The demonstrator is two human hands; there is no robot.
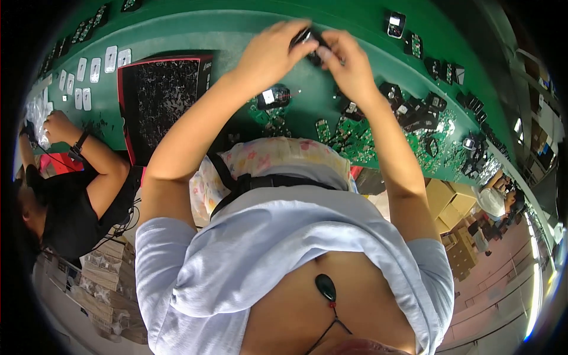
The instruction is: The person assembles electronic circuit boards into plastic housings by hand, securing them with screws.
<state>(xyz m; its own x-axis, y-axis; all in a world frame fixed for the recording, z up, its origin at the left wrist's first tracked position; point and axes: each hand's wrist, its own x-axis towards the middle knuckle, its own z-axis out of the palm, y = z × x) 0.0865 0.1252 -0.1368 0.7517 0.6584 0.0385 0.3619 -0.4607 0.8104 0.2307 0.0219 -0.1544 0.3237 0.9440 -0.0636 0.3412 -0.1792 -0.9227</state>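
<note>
Over the green workbench [195, 29], both hands, left hand [273, 50] and right hand [349, 62], clamp their grip on a small black part [309, 40].

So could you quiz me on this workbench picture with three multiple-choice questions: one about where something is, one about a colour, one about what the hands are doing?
1. Where is the black tray with the red rim?
A. to the person's left
B. to the person's right
C. on the floor

2. What colour is the bench top?
A. white
B. green
C. blue

3. How are the two hands?
A. flat on the bench
B. far apart
C. together on one small dark part

Answers:
1 A: the tray lies left of both arms.
2 B: the bench top is green.
3 C: left hand and right hand both pinch the small dark part.
</note>
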